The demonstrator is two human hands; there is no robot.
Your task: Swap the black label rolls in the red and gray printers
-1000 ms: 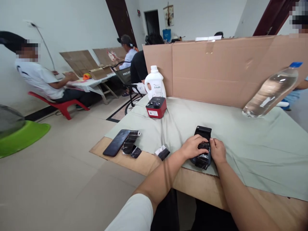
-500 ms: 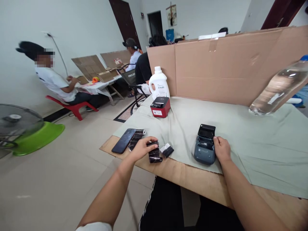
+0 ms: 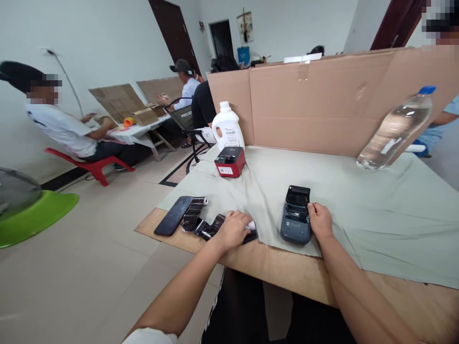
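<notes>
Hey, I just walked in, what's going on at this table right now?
A person sits at a plywood table covered by a pale green cloth. Their right hand rests against the side of a small dark grey label printer with its lid open. Their left hand lies on a small black-wrapped roll near the table edge, beside more black rolls and a black phone. A red and black printer, a white jug and a clear water bottle stand further back. Other people work at another table.

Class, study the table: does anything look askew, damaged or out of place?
Yes. The grey label printer by the right hand has its lid open, and crumpled black wrappers lie strewn beside the left hand at the table edge.
</notes>
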